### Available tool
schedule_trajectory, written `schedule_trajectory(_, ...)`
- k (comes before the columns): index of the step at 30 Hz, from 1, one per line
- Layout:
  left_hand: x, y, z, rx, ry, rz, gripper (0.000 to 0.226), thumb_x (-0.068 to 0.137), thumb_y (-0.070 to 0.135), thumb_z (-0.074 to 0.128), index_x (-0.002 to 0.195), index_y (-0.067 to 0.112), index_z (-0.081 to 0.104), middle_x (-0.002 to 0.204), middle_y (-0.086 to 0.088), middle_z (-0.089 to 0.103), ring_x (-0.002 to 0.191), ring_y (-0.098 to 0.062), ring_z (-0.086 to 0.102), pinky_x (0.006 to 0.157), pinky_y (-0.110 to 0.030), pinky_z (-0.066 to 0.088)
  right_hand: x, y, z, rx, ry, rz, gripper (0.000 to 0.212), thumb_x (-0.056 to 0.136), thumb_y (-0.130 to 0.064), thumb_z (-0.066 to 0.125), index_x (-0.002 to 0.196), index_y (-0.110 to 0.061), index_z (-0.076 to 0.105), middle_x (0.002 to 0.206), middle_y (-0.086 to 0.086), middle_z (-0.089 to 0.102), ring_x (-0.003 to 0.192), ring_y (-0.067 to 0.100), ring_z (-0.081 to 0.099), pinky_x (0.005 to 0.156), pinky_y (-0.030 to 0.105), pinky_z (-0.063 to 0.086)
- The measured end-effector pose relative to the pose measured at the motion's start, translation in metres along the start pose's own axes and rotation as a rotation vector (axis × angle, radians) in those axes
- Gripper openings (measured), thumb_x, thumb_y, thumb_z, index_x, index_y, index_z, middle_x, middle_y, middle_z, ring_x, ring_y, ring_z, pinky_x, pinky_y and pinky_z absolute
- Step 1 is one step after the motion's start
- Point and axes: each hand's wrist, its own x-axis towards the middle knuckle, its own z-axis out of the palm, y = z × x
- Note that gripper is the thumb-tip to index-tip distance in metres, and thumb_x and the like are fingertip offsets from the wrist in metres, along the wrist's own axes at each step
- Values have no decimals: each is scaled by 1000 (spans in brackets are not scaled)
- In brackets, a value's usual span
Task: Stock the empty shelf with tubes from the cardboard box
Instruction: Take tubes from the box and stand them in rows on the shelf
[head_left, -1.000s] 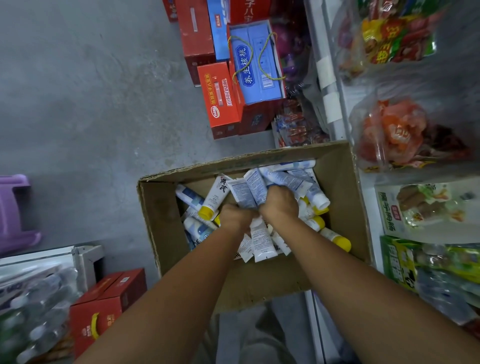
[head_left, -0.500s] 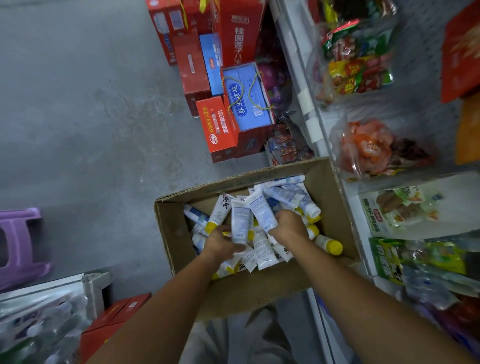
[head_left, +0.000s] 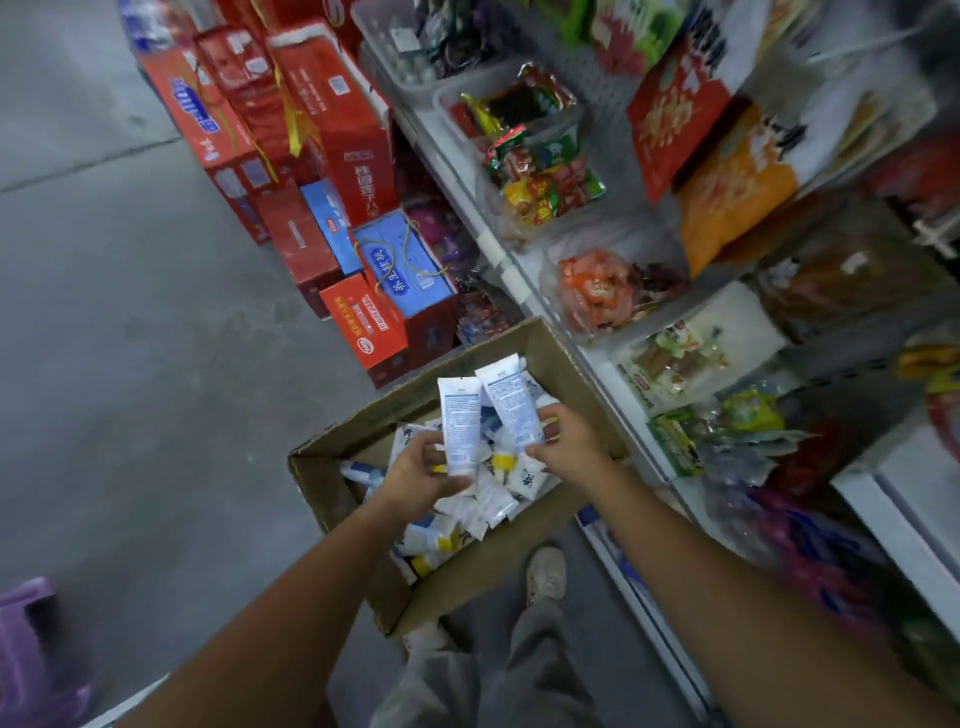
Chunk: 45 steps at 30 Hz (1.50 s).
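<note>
Picks now raised above cardboard box (head_left: 462, 582): left hand (head_left: 421, 473) grips first tube (head_left: 460, 428), right hand (head_left: 566, 441) pinches second tube (head_left: 511, 405); we judge shelving next.

Rough brown cardboard box (head_left: 353, 509), smooth white plastic tubes (head_left: 460, 426), matt grey concrete floor (head_left: 130, 312), glossy snack packets (head_left: 597, 291)

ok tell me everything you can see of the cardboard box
The box is plain brown corrugated cardboard, open-topped, with creased, worn edges. It sits angled on the grey floor beside the shelf. A loose pile of white tubes with yellow caps lies inside. The left hand and right hand are above it, each holding a tube, neither touching the cardboard.
</note>
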Motion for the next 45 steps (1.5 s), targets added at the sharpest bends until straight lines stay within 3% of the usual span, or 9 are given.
schedule_trajectory(7, -36, 58, 6, 16, -104, 137, 60, 78, -6, 78, 127, 17, 52, 116, -11, 63, 87, -17, 69, 66, -28, 59, -61, -3, -52, 174, 134, -44, 42, 84, -7, 74, 118, -17, 53, 104, -5, 58, 98, 15, 59, 90, 36, 52)
schedule_trajectory(11, -62, 98, 24, 69, -129, 252, 60, 77, -11, 76, 126, 13, 52, 117, -14, 64, 85, -10, 68, 64, -15, 54, -92, -6, -88, 272, 251, -99, 37, 82, -8, 76, 111, -19, 55, 101, -7, 62, 100, 16, 63, 87, 35, 53)
schedule_trajectory(17, -100, 150, 60, 120, -214, 424, 62, 78, -7, 78, 130, 13, 51, 117, -7, 67, 106, -24, 65, 76, -22, 57, -142, 5, -135, 402, 377, -113, 46, 81, -3, 75, 121, -13, 54, 111, 3, 63, 96, 19, 61, 83, 36, 54)
schedule_trajectory(21, -126, 164, 88, 85, -245, 452, 66, 75, -3, 82, 129, 19, 53, 119, -8, 67, 110, -28, 66, 93, -45, 55, -181, 30, -156, 482, 417, -138, 47, 82, 1, 73, 122, -10, 53, 107, 2, 62, 95, 19, 62, 78, 32, 53)
schedule_trajectory(25, -157, 177, 120, 68, -280, 487, 63, 76, -7, 79, 129, 17, 53, 114, -10, 69, 103, -26, 70, 80, -39, 60, -220, 60, -174, 529, 463, -160, 42, 80, -1, 75, 112, -18, 54, 107, 4, 66, 93, 16, 64, 87, 39, 56)
schedule_trajectory(31, -198, 188, 163, 118, -344, 537, 64, 74, -6, 79, 123, 25, 53, 116, -11, 68, 106, -27, 67, 73, -31, 59, -274, 93, -198, 589, 547, -176, 42, 79, 3, 75, 112, -15, 54, 99, 3, 67, 92, 20, 67, 83, 34, 57)
schedule_trajectory(36, -228, 193, 192, 167, -392, 577, 68, 72, -4, 82, 130, 19, 52, 120, -9, 66, 110, -22, 64, 87, -41, 58, -313, 116, -209, 613, 586, -179, 41, 80, 6, 73, 108, -15, 54, 91, -1, 65, 81, 12, 67, 60, 17, 52)
schedule_trajectory(42, -263, 204, 226, 225, -467, 634, 67, 74, 4, 83, 131, 20, 52, 116, -3, 68, 97, -9, 70, 74, -26, 58, -353, 138, -222, 601, 663, -182, 43, 78, -2, 77, 112, -16, 55, 101, 6, 68, 94, 20, 68, 80, 33, 57)
schedule_trajectory(45, -276, 207, 243, 250, -486, 666, 68, 74, 6, 83, 132, 22, 52, 117, -4, 68, 100, -11, 70, 78, -31, 59, -371, 145, -231, 605, 693, -201, 46, 76, -5, 79, 114, -18, 56, 103, 7, 68, 94, 19, 68, 85, 39, 58)
